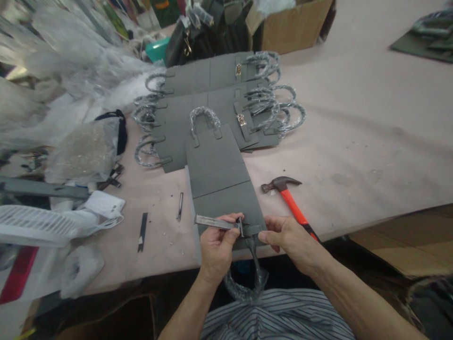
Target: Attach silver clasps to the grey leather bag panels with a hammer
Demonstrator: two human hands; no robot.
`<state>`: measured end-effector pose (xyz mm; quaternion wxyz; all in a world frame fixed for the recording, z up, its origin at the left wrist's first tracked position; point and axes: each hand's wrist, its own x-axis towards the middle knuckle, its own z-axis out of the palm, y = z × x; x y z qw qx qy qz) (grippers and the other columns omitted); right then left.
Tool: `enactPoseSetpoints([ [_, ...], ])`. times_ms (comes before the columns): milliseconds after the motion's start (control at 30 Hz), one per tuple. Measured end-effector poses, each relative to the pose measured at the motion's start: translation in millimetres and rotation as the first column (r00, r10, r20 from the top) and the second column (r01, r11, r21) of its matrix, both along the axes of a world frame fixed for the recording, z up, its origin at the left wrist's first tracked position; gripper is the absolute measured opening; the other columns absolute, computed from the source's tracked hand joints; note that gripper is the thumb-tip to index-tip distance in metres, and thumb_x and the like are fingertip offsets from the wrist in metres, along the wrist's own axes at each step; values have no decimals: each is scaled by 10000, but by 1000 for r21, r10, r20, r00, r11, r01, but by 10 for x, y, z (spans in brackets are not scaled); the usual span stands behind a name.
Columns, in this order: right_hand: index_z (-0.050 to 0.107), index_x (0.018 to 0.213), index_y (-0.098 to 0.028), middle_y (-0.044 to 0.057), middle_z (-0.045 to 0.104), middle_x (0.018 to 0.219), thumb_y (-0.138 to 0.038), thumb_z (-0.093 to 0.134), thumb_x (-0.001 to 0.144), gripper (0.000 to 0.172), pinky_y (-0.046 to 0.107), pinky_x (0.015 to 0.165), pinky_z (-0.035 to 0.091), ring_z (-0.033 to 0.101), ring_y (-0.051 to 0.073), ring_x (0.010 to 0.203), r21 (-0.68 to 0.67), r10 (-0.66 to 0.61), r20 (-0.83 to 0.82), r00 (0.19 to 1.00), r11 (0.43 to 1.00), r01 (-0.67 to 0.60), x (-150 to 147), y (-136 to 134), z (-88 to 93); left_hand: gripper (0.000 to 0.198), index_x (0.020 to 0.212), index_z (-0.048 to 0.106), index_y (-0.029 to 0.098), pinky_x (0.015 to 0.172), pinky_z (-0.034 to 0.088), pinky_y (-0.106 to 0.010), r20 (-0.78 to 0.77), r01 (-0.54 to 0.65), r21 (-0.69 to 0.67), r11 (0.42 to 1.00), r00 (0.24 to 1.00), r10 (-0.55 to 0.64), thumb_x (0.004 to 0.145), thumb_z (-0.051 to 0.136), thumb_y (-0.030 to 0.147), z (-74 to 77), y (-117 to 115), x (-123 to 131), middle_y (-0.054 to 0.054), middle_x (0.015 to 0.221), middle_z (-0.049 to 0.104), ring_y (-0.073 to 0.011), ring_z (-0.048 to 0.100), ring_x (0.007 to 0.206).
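Note:
A grey leather-like bag panel [219, 160] lies lengthwise toward me, its near end at the table edge. One plastic-wrapped handle [205, 115] is at its far end, while another wrapped handle [246, 288] hangs over the edge by my lap. My left hand [218, 243] pinches a narrow grey strap [214, 222] with a small metal piece at its right end, just above the panel. At the panel's right edge, my right hand [283, 233] is closed, its thumb by a short grey tab [253, 230]. What lies under those fingers is hidden.
A claw hammer [292, 203] with an orange handle lies to the right. Left of the panel are a metal rod [180, 206] and a dark forked strip [142, 231]. Stacked bag panels [180, 111] lie beyond, near a cardboard box [297, 26]. Plastic wrap [88, 61] fills the left.

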<state>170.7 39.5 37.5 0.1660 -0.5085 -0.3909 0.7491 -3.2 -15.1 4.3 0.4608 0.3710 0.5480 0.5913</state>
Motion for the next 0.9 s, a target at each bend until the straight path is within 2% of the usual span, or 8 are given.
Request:
enactPoseSetpoints([
  [67,611,785,-212,-45,508,612,-379,640,599,251,268,531,211,289,103,547,17,16,29,999,1000,-17,-16,20,15,251,935,667,168,883,625,-378,3,-1,-8,1000,1000,1,854,761,386,3,9,3,-116,1052,777,-264,753,1018],
  [167,597,734,-218,-58,455,564,-354,598,581,205,269,547,213,278,110,553,59,-6,70,998,998,2,-61,22,20,261,939,672,168,884,621,-367,14,-2,-23,1000,1000,2,849,767,394,2,22,7,-115,1061,777,-259,752,1016],
  [333,617,723,-204,-29,530,637,-325,579,558,208,268,581,267,352,127,609,97,-40,90,995,995,32,-119,21,14,271,963,672,168,845,620,-323,53,-12,-38,999,998,14,872,744,413,-13,35,7,-113,1057,777,-241,751,1008],
  [467,637,718,-204,-34,508,612,-327,574,557,212,268,583,274,341,129,600,118,-4,112,994,993,-9,-119,46,9,283,952,669,162,872,617,-339,91,-11,-39,999,996,15,862,755,417,-21,39,-2,-116,1051,778,-243,755,995],
  [633,625,700,-200,-31,506,616,-321,589,565,185,269,587,291,362,131,612,130,-20,140,990,992,2,-118,46,-12,247,933,674,171,814,632,-313,152,-25,8,1000,988,24,850,772,381,-30,30,-16,-104,1025,787,-249,764,987],
  [900,643,713,-186,-36,502,616,-300,597,576,184,265,581,291,365,123,607,137,-46,138,989,990,27,-118,21,-38,201,965,699,159,887,623,-349,56,19,43,999,998,-21,868,754,327,-43,17,-30,-126,1075,783,-254,752,1033],
])
